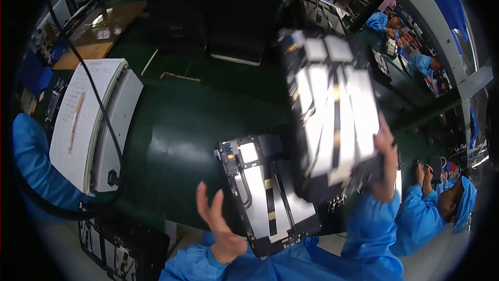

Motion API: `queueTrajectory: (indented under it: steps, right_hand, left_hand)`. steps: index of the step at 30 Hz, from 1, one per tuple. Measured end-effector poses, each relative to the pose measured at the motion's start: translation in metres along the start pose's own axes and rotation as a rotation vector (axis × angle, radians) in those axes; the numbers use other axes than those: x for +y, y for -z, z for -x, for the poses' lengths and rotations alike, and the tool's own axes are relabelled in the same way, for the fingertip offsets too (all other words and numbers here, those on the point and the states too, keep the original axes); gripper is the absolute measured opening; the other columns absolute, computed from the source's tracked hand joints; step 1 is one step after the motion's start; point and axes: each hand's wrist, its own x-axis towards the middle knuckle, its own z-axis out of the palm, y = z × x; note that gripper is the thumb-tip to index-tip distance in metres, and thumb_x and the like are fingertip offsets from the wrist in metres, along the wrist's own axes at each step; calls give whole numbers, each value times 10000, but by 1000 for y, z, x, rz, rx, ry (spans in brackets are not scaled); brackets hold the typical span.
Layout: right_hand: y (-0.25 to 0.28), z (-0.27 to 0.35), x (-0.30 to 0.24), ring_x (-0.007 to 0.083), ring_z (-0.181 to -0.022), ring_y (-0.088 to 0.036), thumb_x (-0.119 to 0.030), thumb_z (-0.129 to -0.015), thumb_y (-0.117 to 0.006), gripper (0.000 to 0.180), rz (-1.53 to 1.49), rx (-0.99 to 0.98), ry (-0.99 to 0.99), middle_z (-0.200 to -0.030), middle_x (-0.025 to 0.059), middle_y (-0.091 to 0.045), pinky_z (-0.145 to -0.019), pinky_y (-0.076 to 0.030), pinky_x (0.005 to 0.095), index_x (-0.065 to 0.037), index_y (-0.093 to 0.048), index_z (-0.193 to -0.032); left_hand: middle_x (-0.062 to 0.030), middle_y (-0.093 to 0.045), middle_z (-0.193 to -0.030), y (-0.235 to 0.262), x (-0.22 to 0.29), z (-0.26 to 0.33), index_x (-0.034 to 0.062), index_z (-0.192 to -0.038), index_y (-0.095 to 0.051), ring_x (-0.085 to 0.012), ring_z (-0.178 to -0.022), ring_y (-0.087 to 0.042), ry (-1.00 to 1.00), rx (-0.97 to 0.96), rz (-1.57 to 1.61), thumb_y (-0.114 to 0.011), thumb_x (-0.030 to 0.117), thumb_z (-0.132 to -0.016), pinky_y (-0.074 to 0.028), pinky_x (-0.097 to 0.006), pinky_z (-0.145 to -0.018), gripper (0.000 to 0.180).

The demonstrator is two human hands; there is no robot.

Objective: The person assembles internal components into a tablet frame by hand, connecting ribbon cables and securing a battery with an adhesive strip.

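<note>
My right hand grips the lower right edge of an opened tablet, raised and blurred by motion. Its bare inside faces up, showing silver battery cells, dark ribbon cables and a black frame. Below and left of it, a second opened tablet of the same kind lies tilted at the table's near edge, partly covered by the raised one. My left hand is beside that tablet's left edge, fingers spread and apart, with nothing in it.
On the left stands a white box-shaped unit with written paper on top and a black cable across it. More opened tablets sit at the lower left. Dark panels stand at the back. A co-worker sits at right.
</note>
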Motion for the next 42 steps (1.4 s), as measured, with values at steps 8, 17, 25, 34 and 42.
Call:
queueTrajectory:
  steps: [8,17,25,34,42]
  right_hand:
    - [48,-237,-6,217,-914,-625,-215,-836,-635,354,-279,-74,8,-1050,121,-632,-830,-518,343,-51,-574,-1143]
    - [37,-363,18,141,-878,-594,-232,-855,-599,303,70,-112,-9,-976,38,-643,-787,-460,261,-59,-625,-1102]
    - [16,-330,23,114,-694,-544,-369,-798,-662,384,331,29,14,-846,17,-638,-613,-423,269,-35,-674,-987]
    - [38,-112,-58,169,-765,-616,-315,-874,-597,353,1013,-264,552,-799,108,-647,-669,-478,288,2,-634,-1024]
    - [83,88,81,365,-647,-610,-211,-802,-613,192,1421,-409,-142,-670,185,-613,-563,-473,435,-20,-615,-827]
  left_hand:
    - [-245,-225,-1400,13,-55,39,-21,-1274,-408,-416,-1291,-255,113,-10,-335,-276,442,-955,-216,-503,-1047,577]
    - [-215,-383,-1290,7,-57,42,-7,-1127,-533,-400,-1208,-368,60,108,-381,-352,348,-951,-307,-485,-991,436]
    - [-199,-422,-1229,7,-57,51,-11,-1054,-574,-372,-1161,-408,5,120,-400,-378,281,-942,-333,-461,-968,369]
    - [-212,-385,-1286,-1,-56,41,-51,-1097,-544,-335,-1162,-413,8,192,-390,-282,302,-969,-332,-440,-978,458]
    - [-175,-355,-1346,-3,-45,45,-14,-1178,-458,-285,-1233,-380,104,331,-59,-233,267,-991,-315,-397,-1037,405]
